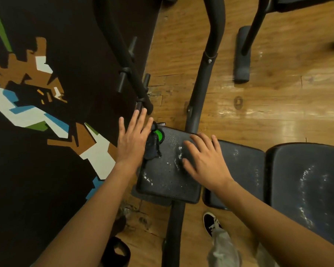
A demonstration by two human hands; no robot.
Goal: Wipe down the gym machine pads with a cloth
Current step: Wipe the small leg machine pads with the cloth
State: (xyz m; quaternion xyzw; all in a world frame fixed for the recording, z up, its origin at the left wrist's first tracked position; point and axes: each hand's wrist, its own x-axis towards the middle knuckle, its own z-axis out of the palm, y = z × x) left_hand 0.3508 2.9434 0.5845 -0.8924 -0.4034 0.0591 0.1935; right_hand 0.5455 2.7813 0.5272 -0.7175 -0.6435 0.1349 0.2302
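Observation:
A dark square pad [168,178] of the gym machine lies below me, its worn surface flecked with pale marks. A crumpled dark cloth [152,147] sits at the pad's left edge, beside a green round knob [159,134]. My left hand [133,137] is flat with straight fingers, its right edge touching the cloth. My right hand [204,160] is spread with fingers apart over the pad's right half and holds nothing. A second pad [241,170] and a larger seat pad [307,182] continue to the right.
Black frame tubes [202,83] rise from the wooden floor [258,116] behind the pad. A foam roller pad [241,58] of another machine stands at the back right. A painted dark wall [46,93] fills the left. My shoe [211,224] is below the pad.

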